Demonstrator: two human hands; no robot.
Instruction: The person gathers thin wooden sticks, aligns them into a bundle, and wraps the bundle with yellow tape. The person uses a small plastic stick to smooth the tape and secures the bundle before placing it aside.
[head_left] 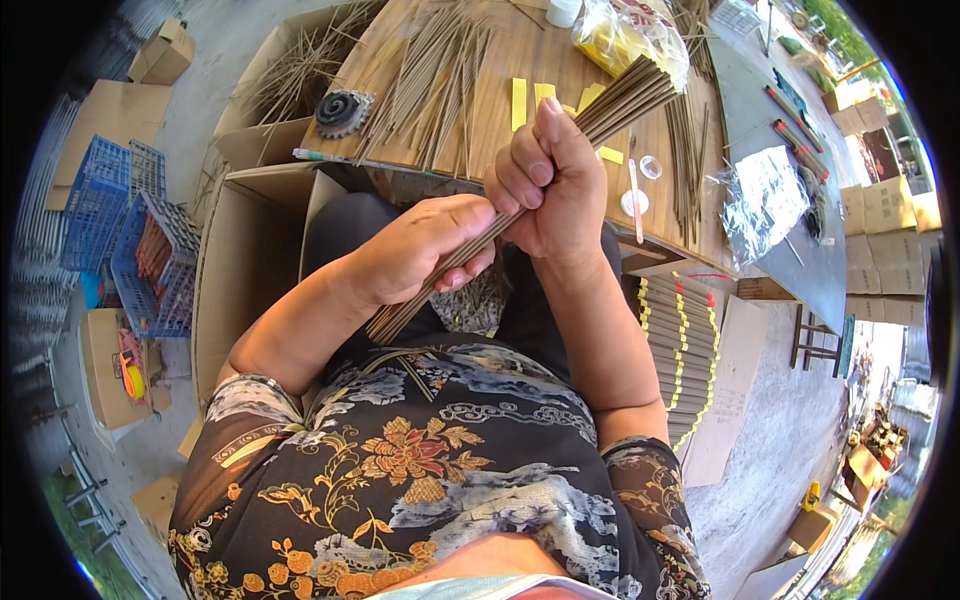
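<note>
A wooden counter [500, 110] strewn with loose thin sticks fills the upper part of the view, and every place here is read from it: a person seated at its near edge holds a bundle of thin brown sticks [520, 205] just below that edge, over the lap. The bundle's long axis runs on a diagonal, its upper end fanning out above the counter's surface near a clear bag with yellow contents [625, 35], its lower end dropping toward the person's patterned shirt, well off the counter. The right hand [555, 185] sits higher on the bundle, nearer the counter, its fingers [530, 170] wrapped tight around the sticks with the thumb laid up along them. The left hand [420, 255] grips lower down, farther from the counter, fingers curled closed around the same bundle so the sticks pass through both fists. Yellow paper strips [530, 100] lie on the counter just beyond the right hand. Left of the counter stands an open cardboard box [250, 255] and, farther out, blue plastic crates [125, 215]; to the counter's right, below its edge, rest stacked bundles banded in yellow and red [680, 350].
</note>
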